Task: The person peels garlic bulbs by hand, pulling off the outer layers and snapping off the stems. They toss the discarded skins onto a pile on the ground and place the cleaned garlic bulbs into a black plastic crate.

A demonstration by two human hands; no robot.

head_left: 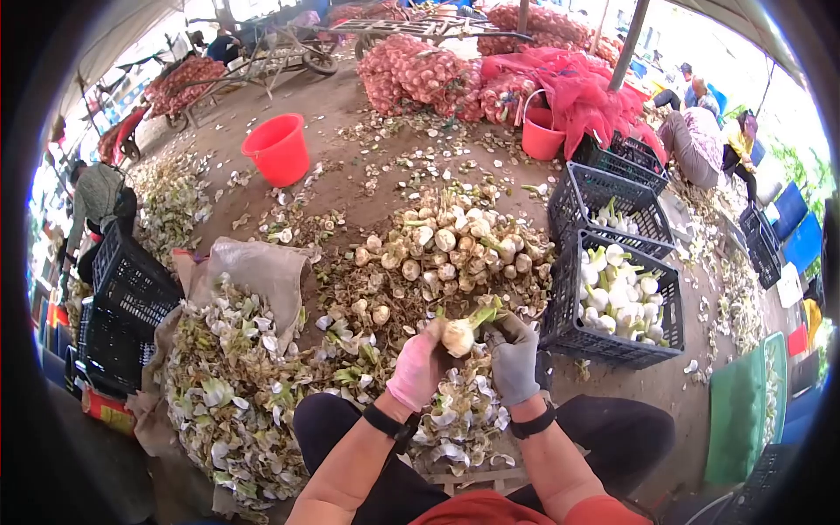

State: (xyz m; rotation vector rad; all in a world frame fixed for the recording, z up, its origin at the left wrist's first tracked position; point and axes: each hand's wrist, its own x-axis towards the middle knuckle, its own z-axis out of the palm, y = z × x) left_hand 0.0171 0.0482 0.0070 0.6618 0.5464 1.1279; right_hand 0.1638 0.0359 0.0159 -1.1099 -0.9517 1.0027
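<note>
My left hand [418, 367], in a pink glove, grips a garlic bulb [458, 336] with a green stalk pointing up and right. My right hand [514, 357], in a grey glove, holds the same bulb by its stalk side. Both hands are raised over my lap, just in front of a heap of unpeeled garlic bulbs [451, 249] on the ground. Loose garlic skins [459, 411] lie under my hands. A dark crate [573, 337] with peeled white bulbs [621, 293] stands directly right of my right hand.
A sack [262, 267] heaped with garlic peelings lies at left, beside black crates [127, 289]. Further dark crates [604, 188] stand at the right rear. Two red buckets [278, 149] and red mesh sacks [420, 74] sit behind. Other people [700, 144] sit at right and left.
</note>
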